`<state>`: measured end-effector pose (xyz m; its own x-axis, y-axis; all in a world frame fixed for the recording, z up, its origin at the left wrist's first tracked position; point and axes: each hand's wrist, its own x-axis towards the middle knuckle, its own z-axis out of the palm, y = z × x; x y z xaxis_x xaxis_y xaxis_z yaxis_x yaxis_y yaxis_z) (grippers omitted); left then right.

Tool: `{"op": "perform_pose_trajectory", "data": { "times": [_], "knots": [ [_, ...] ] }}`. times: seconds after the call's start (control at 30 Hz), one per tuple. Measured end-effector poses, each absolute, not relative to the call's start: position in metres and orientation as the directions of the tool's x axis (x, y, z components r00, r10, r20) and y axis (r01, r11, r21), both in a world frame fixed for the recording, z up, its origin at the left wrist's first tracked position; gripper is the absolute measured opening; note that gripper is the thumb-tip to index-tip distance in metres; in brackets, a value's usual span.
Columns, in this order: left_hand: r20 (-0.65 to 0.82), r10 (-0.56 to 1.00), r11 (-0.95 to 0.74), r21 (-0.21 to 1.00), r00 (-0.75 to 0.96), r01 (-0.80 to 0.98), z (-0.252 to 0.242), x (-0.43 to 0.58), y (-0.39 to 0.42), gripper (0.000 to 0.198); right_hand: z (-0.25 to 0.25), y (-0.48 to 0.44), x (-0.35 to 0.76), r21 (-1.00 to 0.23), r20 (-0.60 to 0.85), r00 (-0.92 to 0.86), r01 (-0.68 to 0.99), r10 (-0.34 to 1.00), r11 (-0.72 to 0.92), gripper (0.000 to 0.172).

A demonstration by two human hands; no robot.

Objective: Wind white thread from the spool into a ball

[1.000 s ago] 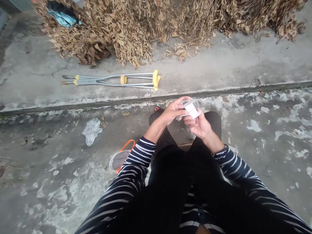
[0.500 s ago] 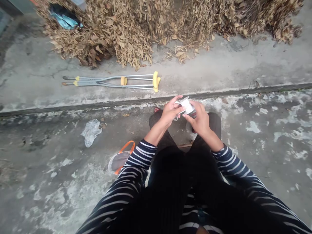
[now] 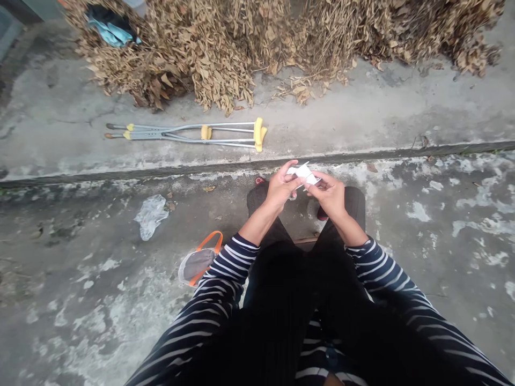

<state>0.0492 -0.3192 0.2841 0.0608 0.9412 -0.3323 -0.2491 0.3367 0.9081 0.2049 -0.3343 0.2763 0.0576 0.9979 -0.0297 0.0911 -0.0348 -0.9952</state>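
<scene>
White strip (image 3: 303, 174), possibly paper or tape, sits above the person's knees, its long axis slanting from upper left to lower right between the hands. Left hand (image 3: 282, 186) pinches its left end, the fingers slightly spread; right hand (image 3: 330, 194) pinches the other end between thumb and forefinger, the remaining fingers curled. Both hands appear to be working the strip, and this grip seems to need both. Metal crutches (image 3: 185, 134) lie beyond, on a raised concrete ledge (image 3: 362, 123).
</scene>
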Motion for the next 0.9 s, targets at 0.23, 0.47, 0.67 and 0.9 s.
{"op": "perform_pose_trajectory", "data": {
  "times": [0.23,0.47,0.67,0.9],
  "knots": [
    [-0.274,0.950,0.305,0.911,0.148,-0.278,0.284,0.040,-0.320,0.082,0.291,-0.330,0.210,-0.935,-0.256,-0.034,-0.246,0.966,-0.256,0.039],
    [-0.223,0.951,0.276,0.924,0.213,-0.265,0.280,0.038,-0.317,0.076,0.296,-0.333,0.210,-0.713,-0.501,-0.200,-0.457,0.842,-0.532,0.029],
    [-0.240,0.932,0.311,0.916,0.273,-0.254,0.280,0.037,-0.316,0.068,0.295,-0.340,0.205,-0.581,-0.552,-0.358,-0.482,0.753,-0.656,0.044],
    [-0.285,0.892,0.388,0.882,0.351,-0.268,0.287,0.024,-0.314,0.065,0.284,-0.341,0.239,-0.964,-0.263,-0.233,0.035,0.936,-0.262,0.060]
  ]
}}
